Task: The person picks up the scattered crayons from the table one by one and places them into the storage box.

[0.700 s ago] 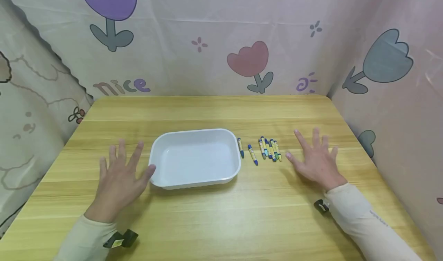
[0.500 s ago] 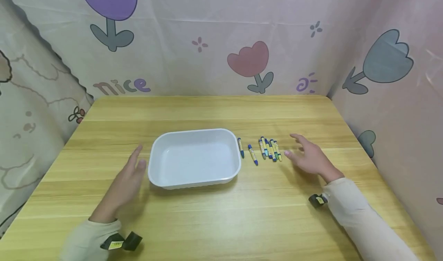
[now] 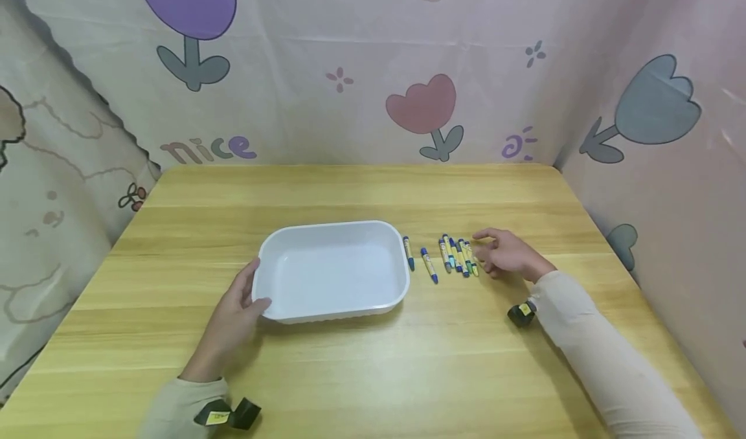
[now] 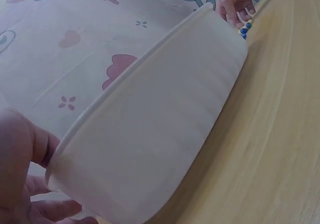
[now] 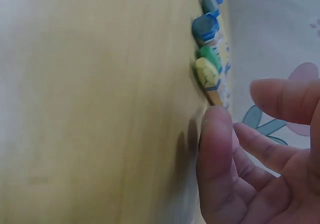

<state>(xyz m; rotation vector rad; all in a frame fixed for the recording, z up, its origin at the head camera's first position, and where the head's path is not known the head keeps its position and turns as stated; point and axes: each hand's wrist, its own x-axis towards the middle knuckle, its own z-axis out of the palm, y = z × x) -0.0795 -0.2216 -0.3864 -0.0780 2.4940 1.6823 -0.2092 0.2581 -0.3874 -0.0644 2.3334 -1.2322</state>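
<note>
A white plastic tray (image 3: 332, 274) rests on the table, slightly left of centre in the head view. My left hand (image 3: 229, 316) holds its left end; in the left wrist view the thumb (image 4: 37, 141) goes over the rim and the fingers lie against the outside. Right of the tray lie short crayons in yellow and blue wrappers: one crayon (image 3: 408, 253) beside the tray wall, another crayon (image 3: 429, 266) a little apart, and a cluster of several crayons (image 3: 463, 258). My right hand (image 3: 509, 256) is at the cluster's right side, its fingers loosely bent with nothing between them in the right wrist view.
The wood-grain table (image 3: 373, 374) extends in front of the tray and behind it. A patterned curtain (image 3: 303, 115) hangs along the back and both sides. Small black devices, such as the right one (image 3: 521, 313), sit at both wrists.
My left hand has turned and moved right onto the tray's end, taking hold of its rim. My right hand has moved left towards the crayon cluster, its spread fingers now bent.
</note>
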